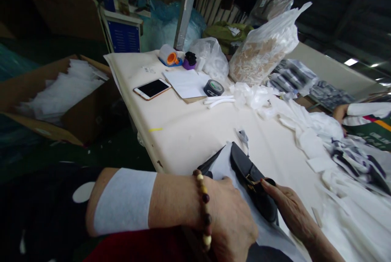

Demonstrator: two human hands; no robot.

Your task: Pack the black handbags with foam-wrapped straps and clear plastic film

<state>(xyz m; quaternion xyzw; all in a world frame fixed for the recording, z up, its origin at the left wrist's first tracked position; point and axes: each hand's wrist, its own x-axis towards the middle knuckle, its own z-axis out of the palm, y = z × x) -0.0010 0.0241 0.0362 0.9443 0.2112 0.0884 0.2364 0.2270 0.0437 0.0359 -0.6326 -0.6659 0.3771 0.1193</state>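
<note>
A black shoe [251,180] with a gold buckle lies on white wrapping paper [222,163] at the near edge of the table. My left hand [230,217], with a bead bracelet on the wrist, is closed over the paper beside the shoe's heel end. My right hand [290,207] grips the shoe near its buckle and opening, fingers curled on it. A white sleeve band [124,201] covers my left forearm.
On the cream table [183,131] lie a phone [152,89], papers [186,82], a tape roll [213,88], plastic bags [262,48] and piles of white paper [308,131]. A cardboard box of white sheets [58,91] stands at the left. Another person's hand [340,112] rests at the right.
</note>
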